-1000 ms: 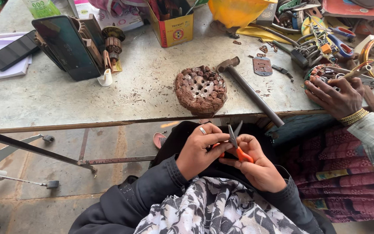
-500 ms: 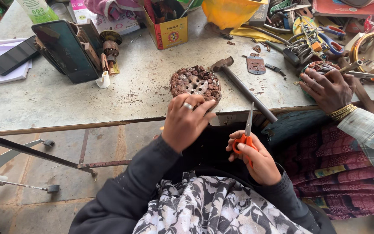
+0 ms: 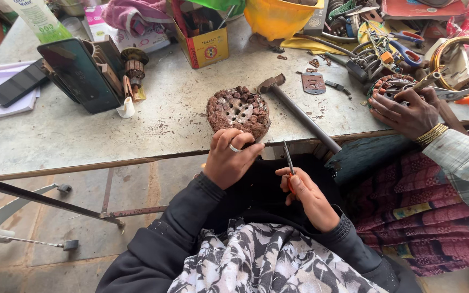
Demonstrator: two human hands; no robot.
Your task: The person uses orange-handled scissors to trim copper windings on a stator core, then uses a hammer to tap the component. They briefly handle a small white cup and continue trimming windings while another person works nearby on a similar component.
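The right hand (image 3: 306, 196) is clenching orange-handled scissors (image 3: 289, 165) close to the lap, blades pointing up and away from its fingers; just beyond, the left hand (image 3: 228, 160) is wrapping its fingers over the near rim of the round copper-wound stator (image 3: 238, 113) at the surface (image 3: 82, 141) edge; I judge gripping is underway, and cutting calls for bringing the blades to the windings; farther off, a hammer (image 3: 294, 108) is lying beside it.
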